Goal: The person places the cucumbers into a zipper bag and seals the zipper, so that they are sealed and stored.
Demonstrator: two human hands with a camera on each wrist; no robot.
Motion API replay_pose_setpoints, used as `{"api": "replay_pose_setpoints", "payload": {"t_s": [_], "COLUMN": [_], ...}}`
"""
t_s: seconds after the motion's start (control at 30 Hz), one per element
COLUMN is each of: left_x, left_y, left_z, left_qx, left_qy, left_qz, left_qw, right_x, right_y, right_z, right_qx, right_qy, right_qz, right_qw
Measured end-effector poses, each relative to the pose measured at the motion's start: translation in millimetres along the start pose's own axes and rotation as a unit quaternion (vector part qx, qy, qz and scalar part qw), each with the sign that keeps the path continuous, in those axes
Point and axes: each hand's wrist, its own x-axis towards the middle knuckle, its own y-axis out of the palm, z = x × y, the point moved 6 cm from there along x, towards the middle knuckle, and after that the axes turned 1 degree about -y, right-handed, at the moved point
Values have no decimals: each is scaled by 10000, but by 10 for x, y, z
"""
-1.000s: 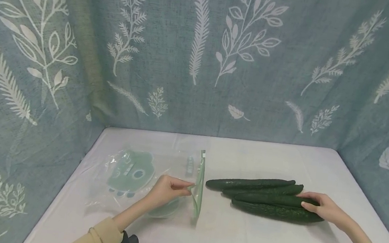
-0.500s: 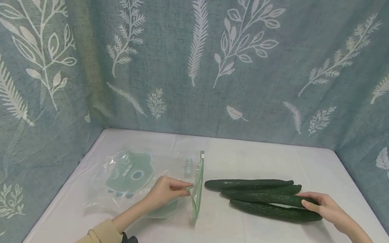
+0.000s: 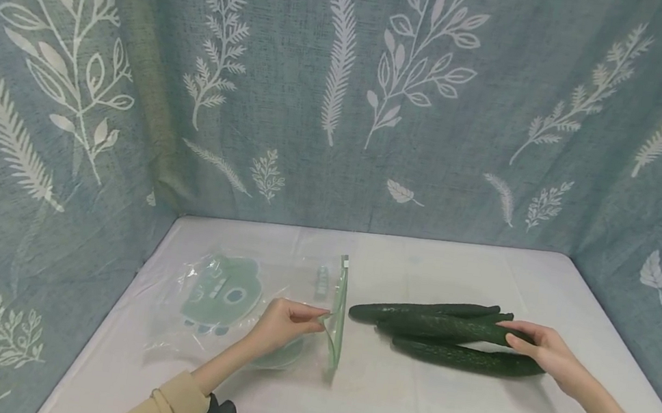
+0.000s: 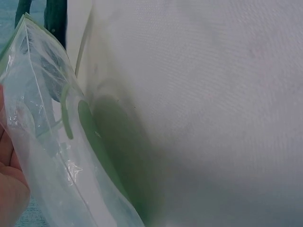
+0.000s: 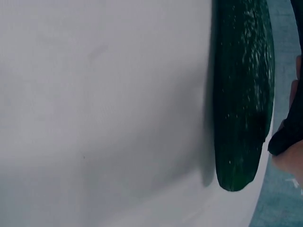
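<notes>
A clear plastic zip bag (image 3: 232, 304) with a green printed figure lies on the white table (image 3: 405, 408). My left hand (image 3: 282, 324) pinches the bag's green-edged mouth (image 3: 337, 324) and holds it upright; the wrist view shows the bag (image 4: 52, 142) close beside the hand. Several dark green cucumbers (image 3: 435, 319) lie to the right. My right hand (image 3: 545, 350) grips the end of one cucumber (image 3: 446, 327), raised slightly above the pile. Another cucumber (image 3: 467, 359) lies nearer me, also seen as the cucumber (image 5: 241, 94) in the right wrist view.
Blue-grey curtains (image 3: 344, 98) with white leaf prints wall the table at the back and both sides. Bare white tablecloth stretches in front of the bag and cucumbers.
My right hand has lifted one cucumber a little off the pile and drawn it slightly left. The left hand keeps holding the bag's mouth in the same place.
</notes>
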Motion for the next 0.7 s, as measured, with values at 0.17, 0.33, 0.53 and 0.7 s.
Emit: {"api": "replay_pose_setpoints", "payload": {"t_s": [0.17, 0.33, 0.53, 0.7], "left_x": [-7, -24, -29, -37], "left_y": [-7, -14, -16, -8], "left_z": [-20, -46, -44, -97], "left_qx": [7, -11, 40, -15], "left_qy": [48, 189, 87, 68], "left_qz": [20, -14, -104, -165], "left_qw": [10000, 9998, 9999, 9998], "right_x": [-3, 10, 51, 90], "right_y": [87, 205, 361, 485], "right_z": [56, 115, 180, 239], "right_qx": [106, 170, 170, 100], "right_qy": [115, 141, 95, 0], "right_qz": [-146, -185, -172, -190], "right_qw": [9998, 9996, 9997, 9998]}}
